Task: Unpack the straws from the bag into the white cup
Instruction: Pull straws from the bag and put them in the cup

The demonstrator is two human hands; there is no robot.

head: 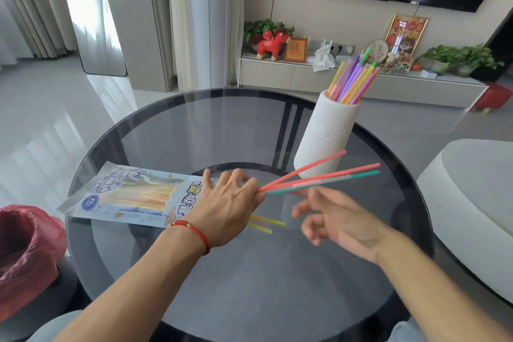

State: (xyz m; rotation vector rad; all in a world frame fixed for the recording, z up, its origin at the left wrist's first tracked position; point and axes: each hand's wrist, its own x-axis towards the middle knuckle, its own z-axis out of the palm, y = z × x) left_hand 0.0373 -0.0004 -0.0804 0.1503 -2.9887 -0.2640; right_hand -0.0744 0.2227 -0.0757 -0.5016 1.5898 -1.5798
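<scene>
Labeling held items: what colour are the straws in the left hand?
Coral-red and teal straws in the left hand; head view.

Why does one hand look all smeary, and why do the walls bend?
Head view: the right hand is motion-blurred, while the left hand holding straws stays sharp; the wide-angle lens curves the edges; window light glares on the floor.

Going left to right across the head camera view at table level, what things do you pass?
Red plastic bag → straw bag → left hand gripping loose straws → right hand → white seat.
</scene>
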